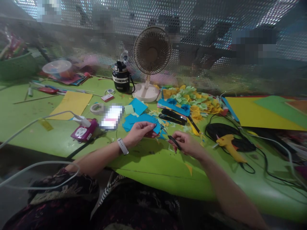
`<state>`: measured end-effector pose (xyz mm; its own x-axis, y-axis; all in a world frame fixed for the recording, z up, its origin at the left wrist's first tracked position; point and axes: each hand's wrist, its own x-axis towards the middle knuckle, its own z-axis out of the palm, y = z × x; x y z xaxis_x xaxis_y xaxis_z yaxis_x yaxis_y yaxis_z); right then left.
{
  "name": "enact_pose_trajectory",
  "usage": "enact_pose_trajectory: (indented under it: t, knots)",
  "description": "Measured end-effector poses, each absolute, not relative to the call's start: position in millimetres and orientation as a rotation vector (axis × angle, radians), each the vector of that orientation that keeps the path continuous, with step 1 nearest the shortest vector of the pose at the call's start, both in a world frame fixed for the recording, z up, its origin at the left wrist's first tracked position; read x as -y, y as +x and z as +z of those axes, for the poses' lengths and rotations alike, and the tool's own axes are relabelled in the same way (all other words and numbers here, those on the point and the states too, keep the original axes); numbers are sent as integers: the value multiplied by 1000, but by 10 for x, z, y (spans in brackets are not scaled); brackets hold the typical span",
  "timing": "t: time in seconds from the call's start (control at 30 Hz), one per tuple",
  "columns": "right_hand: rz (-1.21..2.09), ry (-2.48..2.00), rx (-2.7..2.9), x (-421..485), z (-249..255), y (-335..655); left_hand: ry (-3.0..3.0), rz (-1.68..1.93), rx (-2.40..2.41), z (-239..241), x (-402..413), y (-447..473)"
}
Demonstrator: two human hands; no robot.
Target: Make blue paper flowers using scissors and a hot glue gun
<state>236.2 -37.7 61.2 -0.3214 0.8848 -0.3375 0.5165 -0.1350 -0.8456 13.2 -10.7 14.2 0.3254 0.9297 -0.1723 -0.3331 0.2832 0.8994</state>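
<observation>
My left hand [143,130], with a pale band on its wrist, pinches a small piece of blue paper [157,128] between thumb and fingers. My right hand [185,143] is closed around the black handle of a pair of scissors [174,141]. The blades point up and left, close to the blue paper; whether they touch it I cannot tell. Blue sheets [137,106] and a pale green square [129,109] lie just beyond my left hand. Small paper scraps are scattered around both hands. A black stapler [172,117] rests behind the scissors.
Behind stand a fan [152,51] and a black bottle [121,78]. Crumpled yellow and green paper pieces [192,97] are heaped at the back. A yellow glue gun [230,147] and its cable lie right. Left are a phone [111,117], a purple power socket [83,130] and a tape roll [96,108].
</observation>
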Motion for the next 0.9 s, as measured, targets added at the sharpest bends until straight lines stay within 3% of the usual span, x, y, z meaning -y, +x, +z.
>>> enact_pose_trajectory:
  t: [0.9]
  knots:
    - [1385, -1508, 1743, 370, 620, 2437, 945, 938, -806, 171, 74, 86]
